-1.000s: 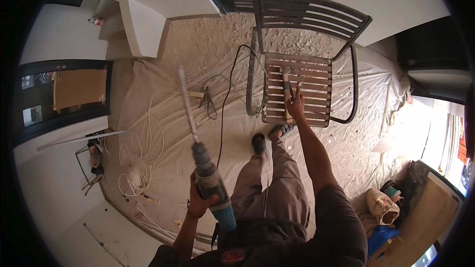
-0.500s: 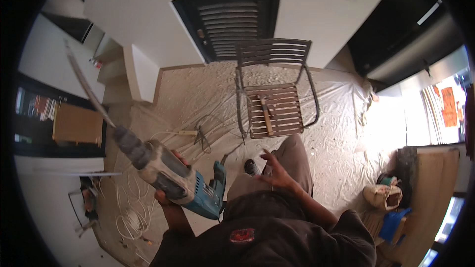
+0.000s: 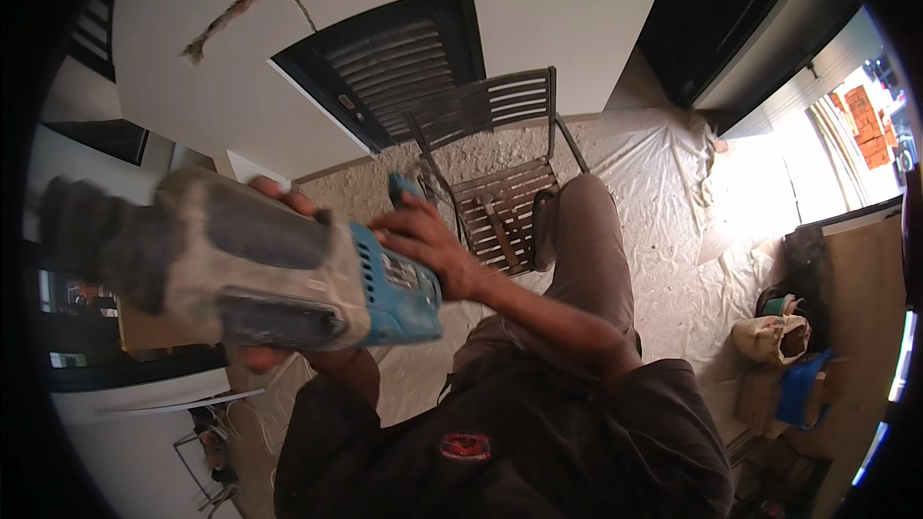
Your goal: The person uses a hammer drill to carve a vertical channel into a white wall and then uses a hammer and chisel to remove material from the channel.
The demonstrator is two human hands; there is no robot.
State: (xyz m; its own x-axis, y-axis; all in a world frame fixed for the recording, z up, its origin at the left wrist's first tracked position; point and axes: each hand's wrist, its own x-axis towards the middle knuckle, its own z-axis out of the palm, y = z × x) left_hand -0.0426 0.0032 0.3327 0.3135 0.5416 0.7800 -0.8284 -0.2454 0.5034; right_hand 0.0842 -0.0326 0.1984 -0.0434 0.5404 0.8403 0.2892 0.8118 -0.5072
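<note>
While both hands hold it, the big blue drill (image 3: 288, 274) is up high.
Left hand (image 3: 264, 351) fingers wrap underneath; right hand (image 3: 423, 240) fingers curl on its back, above the slatted chair (image 3: 500, 202).

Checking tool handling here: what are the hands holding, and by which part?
Both hands hold one dusty blue-and-grey power drill. The left hand supports its body from underneath, fingers over the top; the right hand has its grip at the blue rear end.
</note>
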